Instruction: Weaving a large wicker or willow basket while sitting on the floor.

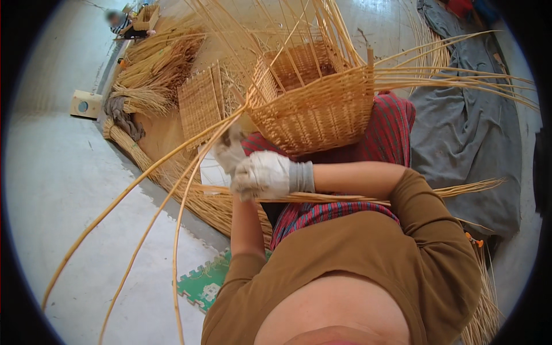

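Observation:
A woven willow basket [313, 115] with long upright and sideways rods rests on my lap over striped cloth [391, 126]. Long loose rods [144, 175] fan from its left corner toward the lower left. My left hand [229, 150], in a soiled glove, is blurred beside these rods, below that corner, partly behind my other hand. My right hand [259, 175], gloved in white with a grey cuff, crosses in front of my left wrist with its fingers curled; what they hold is hidden. A bundle of rods [322, 198] lies crosswise just under my right forearm.
Willow bundles [155, 63] and a woven panel [198, 106] lie at left, near a pale block [86, 104] with a hole. Grey cloth [460, 132] lies at right, a green foam mat [201, 276] lower left. Another person [121, 26] is at top left, near a wooden box [144, 17].

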A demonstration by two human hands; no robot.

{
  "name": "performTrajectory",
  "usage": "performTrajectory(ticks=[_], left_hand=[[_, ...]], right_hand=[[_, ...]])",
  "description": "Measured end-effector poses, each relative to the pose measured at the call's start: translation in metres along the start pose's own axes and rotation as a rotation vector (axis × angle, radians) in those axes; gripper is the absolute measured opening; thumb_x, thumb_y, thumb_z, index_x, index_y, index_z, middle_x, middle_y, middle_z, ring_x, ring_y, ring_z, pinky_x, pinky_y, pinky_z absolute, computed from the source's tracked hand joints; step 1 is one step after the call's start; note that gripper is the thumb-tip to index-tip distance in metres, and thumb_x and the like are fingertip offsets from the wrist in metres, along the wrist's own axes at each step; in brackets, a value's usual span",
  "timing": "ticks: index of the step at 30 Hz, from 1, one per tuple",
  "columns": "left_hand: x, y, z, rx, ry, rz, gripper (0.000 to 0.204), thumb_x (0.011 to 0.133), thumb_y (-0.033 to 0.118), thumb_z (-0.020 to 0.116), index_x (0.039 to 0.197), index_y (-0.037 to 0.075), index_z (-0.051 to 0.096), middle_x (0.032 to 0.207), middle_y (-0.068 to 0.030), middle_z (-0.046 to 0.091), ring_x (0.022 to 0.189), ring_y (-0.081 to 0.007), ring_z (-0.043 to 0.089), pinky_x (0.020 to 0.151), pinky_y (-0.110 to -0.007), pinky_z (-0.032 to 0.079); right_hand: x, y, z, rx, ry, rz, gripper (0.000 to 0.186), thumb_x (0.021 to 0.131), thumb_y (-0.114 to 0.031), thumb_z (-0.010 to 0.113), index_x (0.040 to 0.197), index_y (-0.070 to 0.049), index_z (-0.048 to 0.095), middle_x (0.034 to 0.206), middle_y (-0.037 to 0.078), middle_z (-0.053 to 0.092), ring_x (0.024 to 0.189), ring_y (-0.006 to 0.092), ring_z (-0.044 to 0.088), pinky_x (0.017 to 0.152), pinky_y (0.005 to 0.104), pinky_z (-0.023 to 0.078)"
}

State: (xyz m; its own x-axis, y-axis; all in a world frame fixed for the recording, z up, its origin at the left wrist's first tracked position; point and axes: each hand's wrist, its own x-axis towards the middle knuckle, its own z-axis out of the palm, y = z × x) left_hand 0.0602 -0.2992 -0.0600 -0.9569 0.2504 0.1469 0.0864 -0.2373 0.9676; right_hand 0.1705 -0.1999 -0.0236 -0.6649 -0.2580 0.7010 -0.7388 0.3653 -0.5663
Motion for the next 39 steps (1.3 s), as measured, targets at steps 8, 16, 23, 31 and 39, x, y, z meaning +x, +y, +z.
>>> performTrajectory(ticks=[8, 16, 23, 31, 39], left_hand=[[-0.018, -0.019, -0.02, 0.183, 0.1, -0.107, 0.037, 0.099, 0.018, 0.071, 0.13, 0.0, 0.06, 0.114, -0.0139, 0.068, 0.095, -0.0208, 0.067, 0.087, -0.031, 0.055], [0.034, 0.006, -0.01, 0.251, -0.319, 0.143, 0.048, 0.098, 0.02, 0.073, 0.138, 0.0, 0.054, 0.119, -0.0166, 0.068, 0.105, -0.0247, 0.066, 0.095, -0.035, 0.053], [0.084, -0.037, 0.055, -0.312, -0.078, -0.021, 0.043, 0.1, 0.022, 0.064, 0.137, 0.001, 0.056, 0.106, -0.0174, 0.072, 0.092, -0.0248, 0.07, 0.095, -0.039, 0.054], [0.085, -0.051, 0.025, -0.31, -0.186, -0.09, 0.045, 0.107, 0.04, 0.051, 0.124, 0.001, 0.067, 0.098, -0.0088, 0.072, 0.093, -0.019, 0.065, 0.093, -0.034, 0.051], [0.061, -0.056, 0.021, 0.104, -0.392, -0.108, 0.046, 0.084, 0.009, 0.086, 0.12, 0.014, 0.057, 0.113, -0.0002, 0.052, 0.101, -0.0135, 0.053, 0.08, -0.027, 0.053]], right_hand=[[0.036, 0.013, 0.01, -0.064, 0.02, -0.331, 0.052, 0.083, -0.014, 0.068, 0.134, -0.021, 0.064, 0.11, 0.01, 0.067, 0.101, 0.0344, 0.067, 0.086, 0.0451, 0.055], [0.017, 0.008, 0.007, -0.099, -0.377, -0.027, 0.019, 0.09, -0.031, 0.066, 0.095, -0.014, 0.07, 0.079, 0.015, 0.071, 0.078, 0.0367, 0.07, 0.072, 0.0485, 0.056], [-0.026, 0.02, -0.055, 0.297, 0.434, 0.147, 0.008, 0.083, 0.0, 0.064, 0.087, -0.006, 0.065, 0.083, 0.015, 0.07, 0.077, 0.0365, 0.069, 0.072, 0.0432, 0.057], [-0.059, 0.105, -0.13, 0.737, 0.631, 0.524, 0.018, 0.108, -0.019, 0.055, 0.11, -0.004, 0.064, 0.081, 0.0, 0.058, 0.068, 0.0119, 0.058, 0.07, 0.0302, 0.055], [-0.064, 0.089, -0.136, -0.194, 0.556, 0.55, 0.015, 0.095, 0.005, 0.068, 0.105, -0.005, 0.071, 0.105, 0.006, 0.071, 0.093, 0.0122, 0.067, 0.083, 0.0277, 0.056]])
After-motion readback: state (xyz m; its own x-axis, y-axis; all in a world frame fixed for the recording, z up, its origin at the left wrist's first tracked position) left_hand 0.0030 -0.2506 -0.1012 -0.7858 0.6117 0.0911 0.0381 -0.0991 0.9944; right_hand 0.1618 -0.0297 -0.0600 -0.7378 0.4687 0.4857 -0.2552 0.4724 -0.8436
